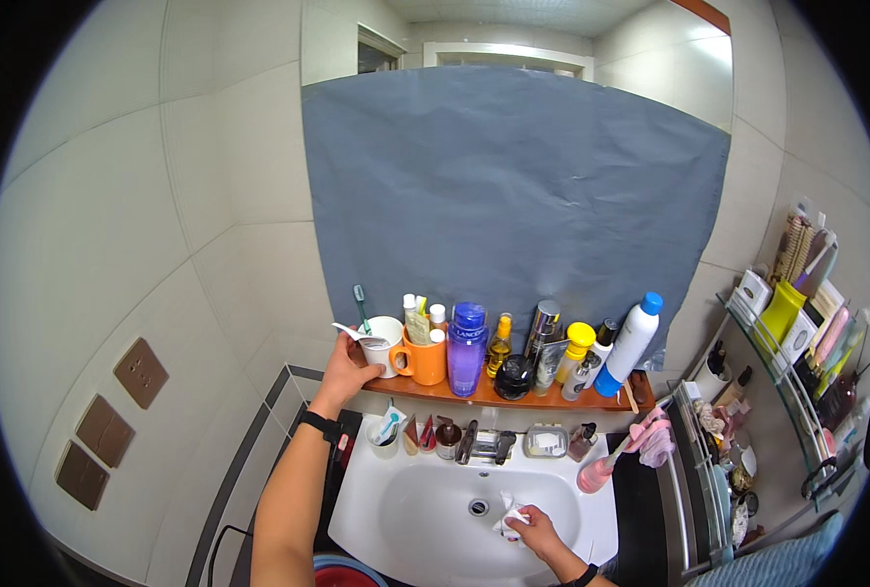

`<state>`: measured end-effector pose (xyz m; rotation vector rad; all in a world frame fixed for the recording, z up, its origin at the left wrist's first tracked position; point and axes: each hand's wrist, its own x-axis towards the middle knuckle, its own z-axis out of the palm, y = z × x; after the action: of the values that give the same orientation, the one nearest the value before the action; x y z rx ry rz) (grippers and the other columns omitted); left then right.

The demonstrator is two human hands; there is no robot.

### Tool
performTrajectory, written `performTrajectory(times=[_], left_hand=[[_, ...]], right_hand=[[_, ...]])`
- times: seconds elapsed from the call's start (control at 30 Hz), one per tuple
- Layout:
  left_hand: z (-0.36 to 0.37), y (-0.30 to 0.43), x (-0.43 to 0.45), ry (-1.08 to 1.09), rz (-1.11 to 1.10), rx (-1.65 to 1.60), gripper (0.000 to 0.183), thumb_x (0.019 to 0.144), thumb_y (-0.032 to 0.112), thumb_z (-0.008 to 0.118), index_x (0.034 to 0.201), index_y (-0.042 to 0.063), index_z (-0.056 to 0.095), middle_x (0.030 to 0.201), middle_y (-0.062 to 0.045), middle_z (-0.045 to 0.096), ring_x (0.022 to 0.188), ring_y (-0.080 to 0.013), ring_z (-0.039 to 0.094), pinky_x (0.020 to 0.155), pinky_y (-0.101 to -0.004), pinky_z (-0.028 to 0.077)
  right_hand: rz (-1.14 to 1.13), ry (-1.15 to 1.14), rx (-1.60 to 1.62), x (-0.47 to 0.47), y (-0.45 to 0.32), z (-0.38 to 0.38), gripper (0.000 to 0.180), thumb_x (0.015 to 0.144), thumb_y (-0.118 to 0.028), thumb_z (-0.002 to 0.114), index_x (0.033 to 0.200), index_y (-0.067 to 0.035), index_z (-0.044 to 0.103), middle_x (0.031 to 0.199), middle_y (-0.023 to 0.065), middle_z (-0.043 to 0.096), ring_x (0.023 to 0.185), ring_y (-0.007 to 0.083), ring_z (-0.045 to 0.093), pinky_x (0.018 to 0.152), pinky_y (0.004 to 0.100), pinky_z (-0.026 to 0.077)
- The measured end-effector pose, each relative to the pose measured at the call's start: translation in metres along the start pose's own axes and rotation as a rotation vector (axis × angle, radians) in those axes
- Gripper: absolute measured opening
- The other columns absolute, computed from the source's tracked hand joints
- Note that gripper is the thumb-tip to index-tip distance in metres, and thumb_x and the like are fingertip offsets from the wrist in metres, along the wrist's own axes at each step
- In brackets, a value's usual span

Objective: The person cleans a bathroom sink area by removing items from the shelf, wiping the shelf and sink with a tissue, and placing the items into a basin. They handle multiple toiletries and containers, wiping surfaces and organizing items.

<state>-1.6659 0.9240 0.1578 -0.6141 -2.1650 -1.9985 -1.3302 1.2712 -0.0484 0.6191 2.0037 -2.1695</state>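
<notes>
My left hand [348,370] reaches to the left end of the wooden shelf [472,396], its fingers around a white cup [387,363] that holds a green toothbrush [361,304] and a white-handled item, perhaps a toothbrush or comb. Over the white sink basin [420,513], my right hand [538,530] pinches a crumpled white tissue or cloth [510,513]. Right of the white cup stands an orange mug [428,359] with tubes in it. A purple bottle [468,352] is beside the mug.
More bottles and a black jar [514,378] line the shelf. The faucet [486,446], a soap dish [546,442] and a plastic cup [383,436] sit at the basin's back. Crowded glass shelves [780,367] are on the right wall. Below left is a red basin [343,574].
</notes>
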Motion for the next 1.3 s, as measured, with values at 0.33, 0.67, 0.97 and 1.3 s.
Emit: performTrajectory(times=[0.33, 0.67, 0.97, 1.3], left_hand=[[0.014, 0.015, 0.000, 0.109, -0.092, -0.025, 0.095, 0.070, 0.004, 0.091, 0.149, -0.002, 0.039, 0.131, -0.012, 0.062, 0.120, -0.0220, 0.062, 0.104, -0.0376, 0.052], [-0.040, 0.066, -0.126, 0.282, 0.097, -0.067, 0.089, 0.070, 0.004, 0.090, 0.145, -0.001, 0.042, 0.131, -0.011, 0.062, 0.120, -0.0225, 0.062, 0.105, -0.0386, 0.051], [-0.014, -0.009, -0.434, 0.717, -0.302, 0.277, 0.092, 0.068, 0.014, 0.094, 0.143, 0.004, 0.042, 0.127, -0.009, 0.061, 0.118, -0.0216, 0.060, 0.102, -0.0367, 0.049], [0.077, -0.176, -0.641, 1.168, -0.778, -0.219, 0.059, 0.075, 0.015, 0.087, 0.121, 0.011, 0.051, 0.112, -0.008, 0.067, 0.099, -0.0228, 0.068, 0.079, -0.0355, 0.058]], right_hand=[[-0.062, -0.050, 0.028, -0.005, -0.002, 0.003, 0.037, 0.097, -0.011, 0.070, 0.132, -0.002, 0.062, 0.107, 0.0071, 0.072, 0.091, 0.0157, 0.070, 0.074, 0.0316, 0.060], [-0.339, -0.216, -0.233, 0.015, -0.077, 0.095, 0.024, 0.098, -0.016, 0.069, 0.117, -0.001, 0.070, 0.102, 0.0006, 0.071, 0.093, 0.0097, 0.061, 0.085, 0.0253, 0.048], [-0.052, -0.431, 0.106, 0.002, -0.070, 0.132, 0.027, 0.100, -0.008, 0.057, 0.125, 0.002, 0.062, 0.110, 0.0130, 0.072, 0.094, 0.0221, 0.072, 0.078, 0.0379, 0.062], [0.085, -0.427, 0.020, 0.004, -0.038, 0.135, 0.027, 0.100, -0.005, 0.057, 0.124, 0.005, 0.062, 0.106, 0.0115, 0.072, 0.089, 0.0187, 0.070, 0.077, 0.0340, 0.059]])
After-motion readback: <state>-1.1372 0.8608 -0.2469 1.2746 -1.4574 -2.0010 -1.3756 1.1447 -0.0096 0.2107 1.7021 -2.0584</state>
